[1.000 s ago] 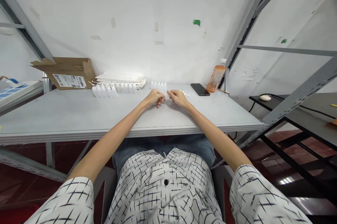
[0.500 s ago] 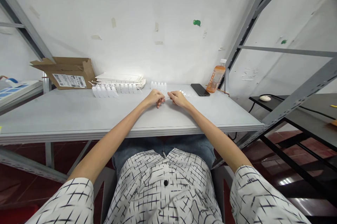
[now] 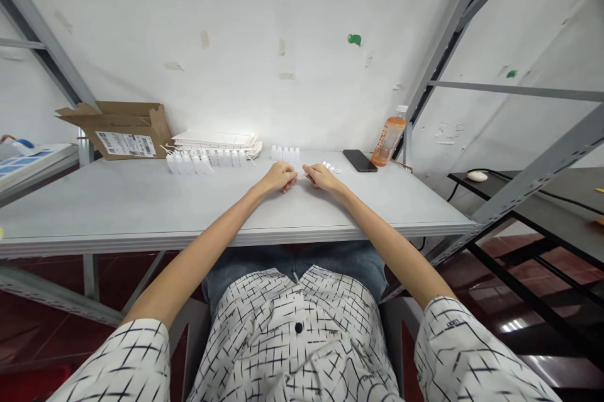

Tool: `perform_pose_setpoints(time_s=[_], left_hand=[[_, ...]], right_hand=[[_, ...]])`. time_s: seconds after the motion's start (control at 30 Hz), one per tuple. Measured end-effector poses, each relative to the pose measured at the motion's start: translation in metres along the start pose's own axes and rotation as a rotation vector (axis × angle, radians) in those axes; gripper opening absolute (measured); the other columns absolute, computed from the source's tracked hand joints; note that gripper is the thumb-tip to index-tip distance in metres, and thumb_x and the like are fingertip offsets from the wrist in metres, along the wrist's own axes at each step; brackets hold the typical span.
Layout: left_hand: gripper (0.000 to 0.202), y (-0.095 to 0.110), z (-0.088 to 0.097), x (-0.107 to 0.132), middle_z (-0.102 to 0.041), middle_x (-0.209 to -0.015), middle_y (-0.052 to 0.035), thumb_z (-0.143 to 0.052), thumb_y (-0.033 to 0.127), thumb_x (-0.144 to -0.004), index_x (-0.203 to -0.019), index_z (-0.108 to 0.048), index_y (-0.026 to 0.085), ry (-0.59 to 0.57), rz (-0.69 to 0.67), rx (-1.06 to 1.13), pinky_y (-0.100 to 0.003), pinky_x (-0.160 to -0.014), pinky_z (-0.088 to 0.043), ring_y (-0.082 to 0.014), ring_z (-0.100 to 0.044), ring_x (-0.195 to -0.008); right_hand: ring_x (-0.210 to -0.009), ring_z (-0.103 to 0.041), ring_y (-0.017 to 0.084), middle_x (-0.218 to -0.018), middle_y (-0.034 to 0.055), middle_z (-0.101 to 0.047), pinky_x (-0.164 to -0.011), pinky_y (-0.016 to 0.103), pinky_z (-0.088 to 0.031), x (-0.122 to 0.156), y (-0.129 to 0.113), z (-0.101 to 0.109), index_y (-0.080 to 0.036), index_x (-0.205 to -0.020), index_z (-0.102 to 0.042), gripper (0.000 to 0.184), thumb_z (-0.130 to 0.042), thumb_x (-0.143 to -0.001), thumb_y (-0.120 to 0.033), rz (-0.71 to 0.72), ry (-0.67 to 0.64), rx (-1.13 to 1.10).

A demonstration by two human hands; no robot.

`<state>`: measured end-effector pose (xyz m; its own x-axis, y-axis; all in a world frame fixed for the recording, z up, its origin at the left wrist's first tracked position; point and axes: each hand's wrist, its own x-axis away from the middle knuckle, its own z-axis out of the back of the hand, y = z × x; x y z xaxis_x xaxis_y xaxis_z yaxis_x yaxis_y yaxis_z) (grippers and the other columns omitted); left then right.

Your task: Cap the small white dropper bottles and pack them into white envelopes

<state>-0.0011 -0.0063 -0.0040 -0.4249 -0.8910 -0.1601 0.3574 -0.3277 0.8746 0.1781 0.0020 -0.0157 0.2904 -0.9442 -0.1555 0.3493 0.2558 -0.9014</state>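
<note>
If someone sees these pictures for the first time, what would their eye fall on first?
The eye goes first to the left hand and right hand, which nearly meet near the far edge of the pale grey table. Just beyond them stands a row of small white plastic bottles. Farther right, an orange-filled plastic bottle stands out by its colour beside a black smartphone, while an opened cardboard box sits at the table's far left.
</note>
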Motion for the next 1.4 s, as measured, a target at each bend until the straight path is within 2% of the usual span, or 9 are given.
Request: perform_pose_setpoints(time_s=[0.23,0.43,0.57,0.67,0.77,0.83,1.0,1.17,1.4], left_hand=[[0.022,-0.002,0.002,-0.001,-0.049,-0.042,0.0024,-0.054,0.011,-0.08,-0.058,-0.058,0.012,-0.002,0.023,0.09,-0.02,-0.036,-0.039,-0.0087,-0.046,-0.033],[0.021,-0.001,0.006,-0.002,-0.059,-0.052,-0.0045,-0.06,0.018,-0.08,-0.061,-0.061,0.01,-0.015,0.046,0.156,-0.023,-0.039,-0.044,-0.0146,-0.059,-0.043],[0.038,0.004,0.008,0.001,-0.065,-0.064,-0.0095,-0.068,0.037,-0.083,-0.057,-0.058,0.01,-0.009,0.028,0.153,-0.022,-0.041,-0.046,-0.0161,-0.066,-0.051],[0.053,0.006,0.011,0.001,-0.064,-0.066,-0.0102,-0.061,0.056,-0.087,-0.06,-0.059,0.01,-0.006,0.015,0.232,-0.023,-0.041,-0.047,-0.0197,-0.069,-0.056],[0.06,0.005,0.012,0.001,-0.063,-0.067,-0.009,-0.052,0.065,-0.09,-0.062,-0.056,0.011,-0.011,0.029,0.292,-0.022,-0.042,-0.049,-0.021,-0.071,-0.059],[0.054,0.003,0.011,0.0,-0.064,-0.07,-0.0072,-0.059,0.062,-0.088,-0.067,-0.054,0.012,0.006,0.039,0.275,-0.021,-0.042,-0.048,-0.0197,-0.071,-0.058],[0.039,-0.001,0.008,0.0,-0.067,-0.079,-0.0035,-0.082,0.038,-0.076,-0.092,-0.055,0.015,0.018,-0.022,0.212,-0.019,-0.045,-0.05,-0.0165,-0.071,-0.056],[0.047,-0.004,0.009,-0.002,-0.064,-0.079,-0.0007,-0.08,0.028,-0.079,-0.116,-0.053,0.016,0.085,-0.007,0.216,-0.024,-0.045,-0.054,-0.0177,-0.07,-0.054],[0.039,-0.011,0.008,-0.008,-0.058,-0.088,-0.0023,-0.072,0.023,-0.087,-0.12,-0.055,0.01,0.174,0.026,0.237,-0.024,-0.047,-0.056,-0.0147,-0.07,-0.055]], right_hand=[[-0.037,-0.026,0.006,-0.045,-0.007,-0.03,-0.039,0.023,-0.023,0.002,-0.002,-0.001,-0.021,-0.055,-0.036,0.051,-0.052,-0.097,-0.044,-0.003,0.013,-0.017],[-0.037,-0.039,0.007,-0.044,-0.0059,-0.037,-0.044,0.023,-0.035,0.007,-0.006,0.0,-0.02,-0.058,-0.042,0.051,-0.054,-0.096,-0.05,0.094,0.027,0.018],[-0.038,-0.045,0.008,-0.05,-0.0042,-0.046,-0.04,0.022,-0.034,0.01,-0.01,0.002,-0.018,-0.063,-0.049,0.042,-0.056,-0.097,-0.042,0.09,0.037,0.028],[-0.039,-0.048,0.007,-0.057,-0.0025,-0.055,-0.038,0.021,-0.034,0.01,-0.012,0.004,-0.016,-0.071,-0.055,0.031,-0.06,-0.094,-0.035,0.089,0.061,0.023],[-0.04,-0.05,0.007,-0.063,-0.0027,-0.059,-0.037,0.019,-0.035,0.009,-0.012,0.005,-0.016,-0.082,-0.06,0.018,-0.063,-0.091,-0.031,0.099,0.072,-0.017],[-0.042,-0.052,0.007,-0.065,-0.0024,-0.061,-0.037,0.018,-0.035,0.009,-0.012,0.006,-0.015,-0.086,-0.061,0.016,-0.064,-0.09,-0.03,0.103,0.066,-0.035],[-0.043,-0.053,0.006,-0.068,-0.0013,-0.063,-0.037,0.018,-0.037,0.01,-0.012,0.006,-0.015,-0.087,-0.062,0.017,-0.067,-0.088,-0.032,0.106,0.048,-0.053],[-0.04,-0.053,0.006,-0.069,-0.0009,-0.063,-0.036,0.018,-0.035,0.009,-0.014,0.006,-0.015,-0.091,-0.06,0.018,-0.063,-0.091,-0.033,0.051,0.084,-0.133],[-0.045,-0.058,0.009,-0.071,0.0009,-0.063,-0.039,0.02,-0.041,0.011,-0.022,0.01,-0.016,-0.092,-0.058,0.021,-0.054,-0.096,-0.036,-0.018,0.129,-0.372]])
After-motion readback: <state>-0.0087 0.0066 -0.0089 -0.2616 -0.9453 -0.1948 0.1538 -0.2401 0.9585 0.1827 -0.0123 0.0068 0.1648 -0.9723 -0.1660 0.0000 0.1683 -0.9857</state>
